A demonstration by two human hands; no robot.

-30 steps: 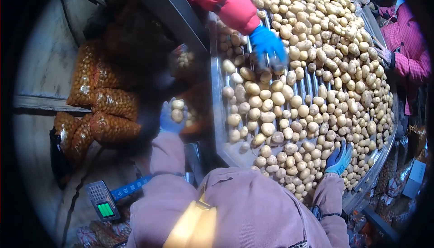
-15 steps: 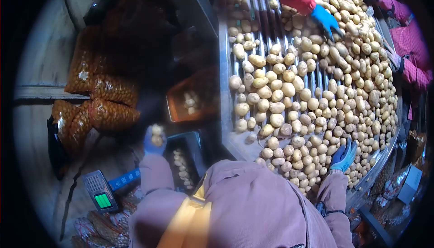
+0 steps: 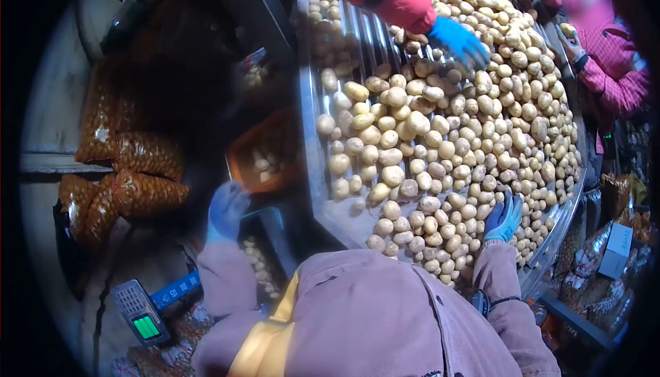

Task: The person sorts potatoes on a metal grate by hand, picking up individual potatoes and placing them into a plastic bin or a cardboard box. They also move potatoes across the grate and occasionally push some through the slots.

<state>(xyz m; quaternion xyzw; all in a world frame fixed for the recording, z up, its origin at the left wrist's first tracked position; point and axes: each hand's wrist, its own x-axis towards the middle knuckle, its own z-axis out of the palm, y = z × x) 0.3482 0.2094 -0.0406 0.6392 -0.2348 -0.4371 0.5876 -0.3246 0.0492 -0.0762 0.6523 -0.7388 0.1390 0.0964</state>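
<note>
My left hand (image 3: 228, 210), in a blue glove, is beside the orange crate (image 3: 237, 170), which has a few potatoes in it. Motion smears its fingers, and I cannot make out anything in them. Below it, a dark crate (image 3: 276, 222) holds a row of potatoes (image 3: 258, 260). My right hand (image 3: 505, 219), gloved in blue, lies open with fingers stretched out against the potatoes (image 3: 450, 229) at the near end of the sorting table (image 3: 317, 191). Many pale potatoes cover the table's rollers.
Across the table, a co-worker's blue-gloved hand (image 3: 459, 41) reaches over the potatoes. Another person in pink (image 3: 601, 54) stands at the right, holding a potato (image 3: 568, 31). Filled mesh bags (image 3: 148, 191) lie at left. A scale display (image 3: 141, 314) and a white box (image 3: 615, 250) flank me.
My left hand held potatoes earlier; now none show in it, and it is nearer the orange crate. The view has shifted. The co-worker's blue-gloved hand has moved over the potatoes.
</note>
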